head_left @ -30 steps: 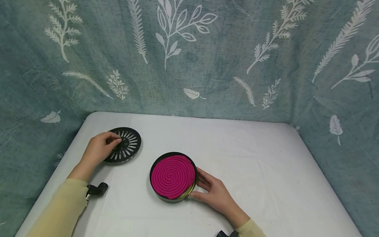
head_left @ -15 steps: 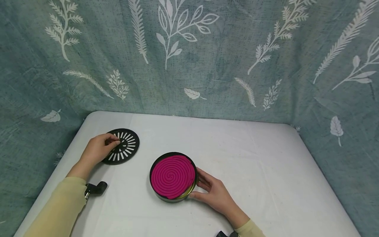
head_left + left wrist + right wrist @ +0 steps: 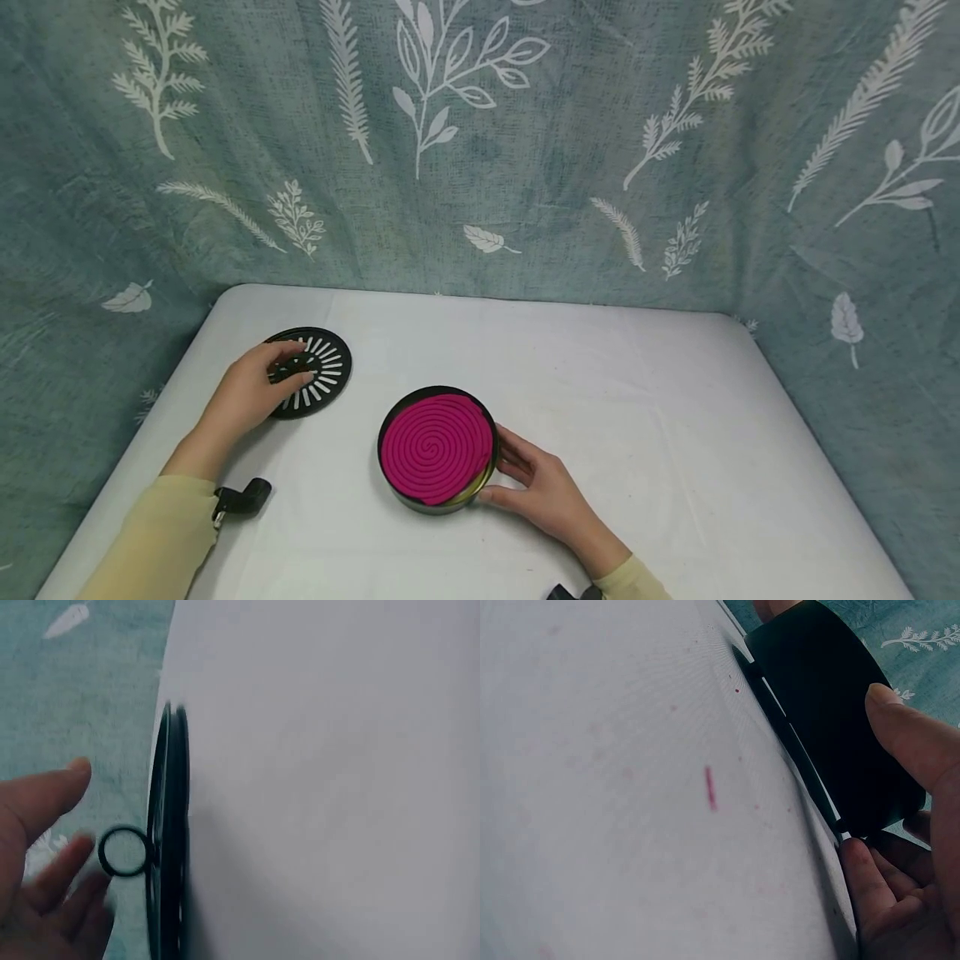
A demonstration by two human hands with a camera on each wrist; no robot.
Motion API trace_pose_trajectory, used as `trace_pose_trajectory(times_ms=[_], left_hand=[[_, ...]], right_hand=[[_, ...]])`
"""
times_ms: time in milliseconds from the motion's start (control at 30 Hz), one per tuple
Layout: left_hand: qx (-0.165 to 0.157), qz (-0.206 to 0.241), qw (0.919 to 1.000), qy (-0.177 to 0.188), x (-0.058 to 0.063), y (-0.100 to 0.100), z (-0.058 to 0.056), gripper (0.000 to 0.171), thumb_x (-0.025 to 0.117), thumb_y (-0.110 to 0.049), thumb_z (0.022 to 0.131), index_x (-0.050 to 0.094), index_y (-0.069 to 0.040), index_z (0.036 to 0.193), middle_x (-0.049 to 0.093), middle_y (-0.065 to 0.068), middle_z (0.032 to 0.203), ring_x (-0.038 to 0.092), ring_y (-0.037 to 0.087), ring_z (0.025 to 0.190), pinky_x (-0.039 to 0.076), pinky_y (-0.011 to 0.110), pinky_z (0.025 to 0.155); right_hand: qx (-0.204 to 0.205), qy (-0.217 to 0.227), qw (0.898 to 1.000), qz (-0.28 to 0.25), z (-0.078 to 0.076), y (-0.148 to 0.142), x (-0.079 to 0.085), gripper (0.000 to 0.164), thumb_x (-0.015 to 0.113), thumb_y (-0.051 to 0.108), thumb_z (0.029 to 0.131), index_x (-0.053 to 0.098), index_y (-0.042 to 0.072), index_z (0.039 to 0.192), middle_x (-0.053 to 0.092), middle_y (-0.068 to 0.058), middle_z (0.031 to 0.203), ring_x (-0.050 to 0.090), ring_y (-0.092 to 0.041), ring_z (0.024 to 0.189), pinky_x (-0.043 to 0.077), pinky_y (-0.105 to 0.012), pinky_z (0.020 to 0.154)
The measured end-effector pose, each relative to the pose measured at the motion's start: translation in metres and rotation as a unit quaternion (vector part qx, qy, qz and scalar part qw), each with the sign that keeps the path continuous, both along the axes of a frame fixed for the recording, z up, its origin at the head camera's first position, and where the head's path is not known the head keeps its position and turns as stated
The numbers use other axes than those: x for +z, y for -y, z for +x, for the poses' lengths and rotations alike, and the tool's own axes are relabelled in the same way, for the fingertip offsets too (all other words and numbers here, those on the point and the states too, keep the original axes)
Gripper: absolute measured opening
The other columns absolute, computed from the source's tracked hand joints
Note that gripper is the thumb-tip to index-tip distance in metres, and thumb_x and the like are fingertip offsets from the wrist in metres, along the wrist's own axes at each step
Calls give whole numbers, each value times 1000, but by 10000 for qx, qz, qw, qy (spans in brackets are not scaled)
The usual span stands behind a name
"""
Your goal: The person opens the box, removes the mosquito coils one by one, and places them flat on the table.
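Observation:
A round black slotted lid (image 3: 334, 385) lies at the far left of the white table. My left hand (image 3: 251, 388) hovers over it, thumb and fingers spread. In the left wrist view a small ring handle (image 3: 124, 826) stands up from the lid, with the fingertips close around it but not pinching it. Near the front middle is a round black mosquito coil tin (image 3: 420, 505), with a magenta mosquito coil (image 3: 435, 448) inside. My right hand (image 3: 546, 493) grips its right side, thumb at the front; in the right wrist view the thumb presses the tin's dark wall (image 3: 821, 712).
A white cloth covers the table (image 3: 675, 433). A teal curtain (image 3: 555, 217) with white leaf patterns hangs behind and along both sides. In the right wrist view a small pinkish-red streak (image 3: 710, 789) marks the cloth. A black wrist mount (image 3: 243, 498) sticks out from the left sleeve.
The lid has come down from a slight tilt to lie flat. My left thumb and fingers have parted, letting go of its ring. The right hand and the tin stay put.

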State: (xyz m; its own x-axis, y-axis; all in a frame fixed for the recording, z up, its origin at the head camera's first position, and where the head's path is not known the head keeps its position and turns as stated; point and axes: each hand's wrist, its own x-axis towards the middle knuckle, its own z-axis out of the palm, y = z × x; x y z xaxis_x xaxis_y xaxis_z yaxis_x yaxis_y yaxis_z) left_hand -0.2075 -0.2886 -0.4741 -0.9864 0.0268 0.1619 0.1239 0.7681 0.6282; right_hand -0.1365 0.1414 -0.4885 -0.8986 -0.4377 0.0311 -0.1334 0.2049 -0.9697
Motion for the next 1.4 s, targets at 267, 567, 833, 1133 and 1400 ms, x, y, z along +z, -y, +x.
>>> trace_pose_trajectory(times_ms=[267,567,833,1133,1400], left_hand=[[50,-23,9986,-519,7,-12,15,57,76,-28,89,55,-8,138,43,23,143,38,48,132,36,69,102],[-604,386,9953,-651,4,-46,39,62,83,-29,82,58,-11,135,51,11,139,43,36,132,40,59,106],[-1072,1362,9848,132,-10,-76,61,84,89,-35,73,48,-18,144,41,3,147,41,27,135,45,39,109],[-1671,2918,9371,936,-29,-107,76,111,94,-25,67,28,-30,155,31,12,156,36,33,140,43,37,110],[-2002,3681,8985,1312,-34,-113,78,118,92,-5,65,20,-12,158,23,8,161,25,27,146,32,25,115]], right_hand=[[-11,-42,10000,25,0,0,-1,88,86,12,76,39,5,151,47,-7,148,47,-22,133,47,-35,106],[1,-35,10000,-25,1,-1,-2,88,87,13,76,40,5,150,47,-6,148,47,-22,133,47,-36,106],[-110,56,9997,195,1,2,0,88,86,13,76,39,6,151,46,-6,148,47,-21,133,47,-33,106],[-37,-17,9998,177,3,-6,0,87,86,12,77,38,2,150,47,-10,147,48,-23,132,47,-35,105],[76,-173,9998,101,-1,-5,2,86,85,10,77,39,1,150,47,-11,147,47,-23,133,47,-35,105]])
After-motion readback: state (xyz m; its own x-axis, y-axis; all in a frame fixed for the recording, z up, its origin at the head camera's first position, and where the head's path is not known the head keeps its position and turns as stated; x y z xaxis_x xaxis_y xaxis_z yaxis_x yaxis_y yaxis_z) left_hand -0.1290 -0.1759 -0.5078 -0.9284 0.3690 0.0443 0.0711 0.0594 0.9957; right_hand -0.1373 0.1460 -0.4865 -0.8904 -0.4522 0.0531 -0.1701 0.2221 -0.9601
